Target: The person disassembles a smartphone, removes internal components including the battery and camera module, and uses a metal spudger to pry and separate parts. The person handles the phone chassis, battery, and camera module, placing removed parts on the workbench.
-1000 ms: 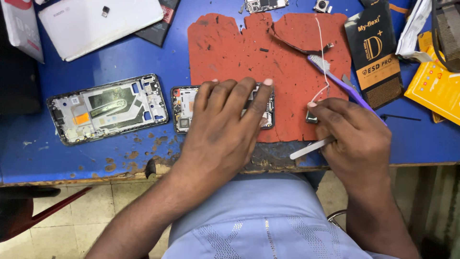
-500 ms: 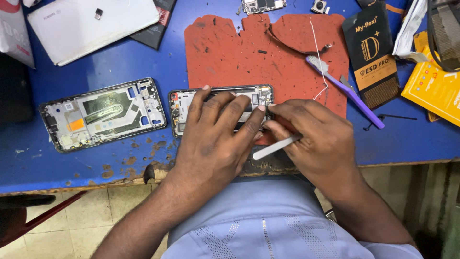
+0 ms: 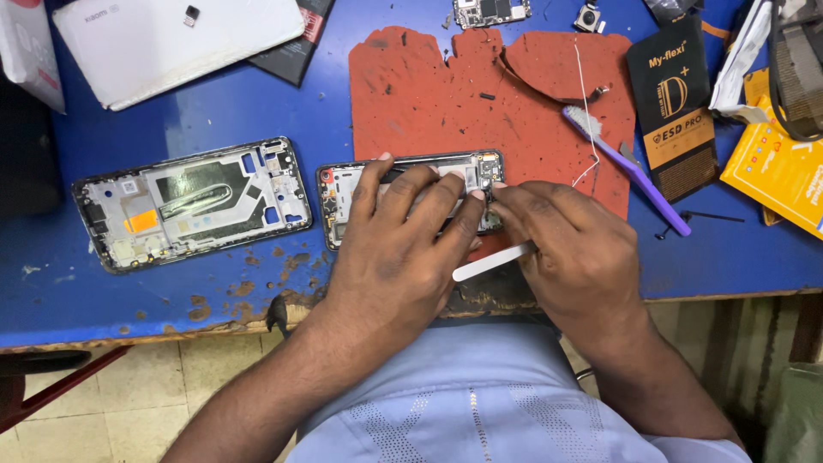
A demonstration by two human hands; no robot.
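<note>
2 hands meet over the open grey phone frame (image 3: 343, 193) on the red mat (image 3: 429, 94). I see left hand (image 3: 399, 249) flat, fingers spread, pressing it. Right hand (image 3: 574, 249) pinches a slim white pry tool (image 3: 493, 261) at the frame's corner.

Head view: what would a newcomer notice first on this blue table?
Two hands meet at the table's centre: the left hand lies flat over an opened phone frame, while the right hand pinches a small part at its corner, with a white tool beneath. A second phone frame lies left; a red mat lies behind.
</note>
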